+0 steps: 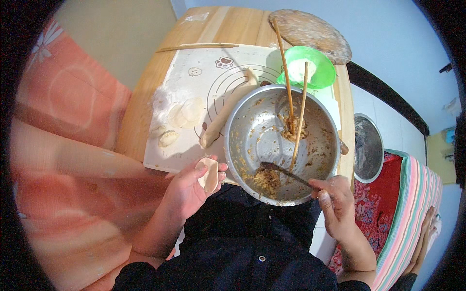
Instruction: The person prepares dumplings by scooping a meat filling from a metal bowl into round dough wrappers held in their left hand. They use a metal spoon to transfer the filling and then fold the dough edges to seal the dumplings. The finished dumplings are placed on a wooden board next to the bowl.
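Note:
My left hand (185,190) holds a round dumpling wrapper (208,175), slightly cupped, below the mat's near edge. In my right hand (336,203) is the handle of a dark, slim utensil (293,176). Its far end dips into brown minced filling (267,183) in a large metal bowl (241,127); the shape of that end is hard to make out. Two wooden chopsticks (286,72) stand in the same bowl, leaning apart. Left of the bowl lie a long dough roll (228,113), a few flat wrappers (189,111) and a folded dumpling (168,138).
A white printed mat (167,156) covers part of the wooden table (138,116). Behind the metal bowl are a green bowl (326,77) of white flour and a round wooden board (315,36). More chopsticks (196,46) lie at the back. A metal basin (370,150) stands right, near striped cloth (407,208).

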{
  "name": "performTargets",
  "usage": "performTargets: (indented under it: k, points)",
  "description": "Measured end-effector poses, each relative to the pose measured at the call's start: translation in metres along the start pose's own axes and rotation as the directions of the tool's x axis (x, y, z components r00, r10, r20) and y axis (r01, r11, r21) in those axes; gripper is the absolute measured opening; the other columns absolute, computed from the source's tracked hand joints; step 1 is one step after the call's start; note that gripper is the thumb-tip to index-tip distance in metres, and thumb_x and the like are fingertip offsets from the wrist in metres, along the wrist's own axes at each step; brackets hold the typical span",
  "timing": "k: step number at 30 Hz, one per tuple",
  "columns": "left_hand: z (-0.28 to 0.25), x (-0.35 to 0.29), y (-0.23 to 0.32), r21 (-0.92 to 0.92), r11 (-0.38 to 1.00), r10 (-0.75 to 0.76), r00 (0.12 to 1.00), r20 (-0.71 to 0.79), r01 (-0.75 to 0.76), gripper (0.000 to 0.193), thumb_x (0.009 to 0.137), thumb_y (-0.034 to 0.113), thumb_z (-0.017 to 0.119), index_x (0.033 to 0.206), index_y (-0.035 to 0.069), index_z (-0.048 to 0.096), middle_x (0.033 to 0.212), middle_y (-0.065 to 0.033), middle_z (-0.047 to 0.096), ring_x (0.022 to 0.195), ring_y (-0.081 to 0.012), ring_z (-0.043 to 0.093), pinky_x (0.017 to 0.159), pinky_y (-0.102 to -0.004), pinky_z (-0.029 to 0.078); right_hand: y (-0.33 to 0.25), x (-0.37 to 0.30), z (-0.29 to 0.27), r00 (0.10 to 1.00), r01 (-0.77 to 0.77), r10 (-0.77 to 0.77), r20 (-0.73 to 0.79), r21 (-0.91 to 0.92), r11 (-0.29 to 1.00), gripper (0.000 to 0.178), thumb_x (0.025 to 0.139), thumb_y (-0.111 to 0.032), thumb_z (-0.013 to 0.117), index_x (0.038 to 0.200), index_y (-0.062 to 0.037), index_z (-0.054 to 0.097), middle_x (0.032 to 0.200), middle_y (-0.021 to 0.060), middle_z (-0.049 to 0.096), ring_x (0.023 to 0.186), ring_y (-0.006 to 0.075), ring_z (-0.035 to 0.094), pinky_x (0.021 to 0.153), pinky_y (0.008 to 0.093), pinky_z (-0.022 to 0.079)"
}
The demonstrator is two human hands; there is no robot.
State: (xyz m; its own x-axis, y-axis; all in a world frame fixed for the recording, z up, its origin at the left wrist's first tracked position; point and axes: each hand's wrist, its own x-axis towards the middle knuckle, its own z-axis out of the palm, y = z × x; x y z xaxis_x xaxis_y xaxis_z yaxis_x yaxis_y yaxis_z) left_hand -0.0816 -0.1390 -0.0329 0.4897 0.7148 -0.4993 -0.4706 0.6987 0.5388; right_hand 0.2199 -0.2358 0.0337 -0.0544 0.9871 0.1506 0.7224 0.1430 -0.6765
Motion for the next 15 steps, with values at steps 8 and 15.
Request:
performTargets:
  k: [8,15]
  points:
    - [-0.009,-0.012,-0.023,0.007,1.0,-0.019,0.999,0.039,0.019,0.036,0.095,0.018,0.043,0.127,-0.001,0.043,0.123,-0.0167,0.054,0.115,-0.0265,0.053,0.097,-0.0382,0.042,-0.009,-0.022,0.007,0.99,-0.141,0.14,0.018,0.07,0.988,0.022,0.092,-0.012,0.048,0.105,-0.0024,0.063,0.078,0.0085,0.06,0.074,0.0258,0.051,0.072,0.0357,0.04]
    - [0.005,-0.014,-0.049,-0.037,0.996,-0.076,0.969,0.234,0.087,0.046,0.097,0.026,0.043,0.134,0.001,0.035,0.129,-0.0106,0.05,0.119,-0.0207,0.049,0.101,-0.0347,0.038,-0.011,-0.039,0.016,0.898,-0.393,0.437,0.039,0.518,0.76,0.028,0.098,-0.017,0.042,0.11,0.0016,0.06,0.078,0.0063,0.061,0.075,0.013,0.054,0.068,0.0258,0.043]
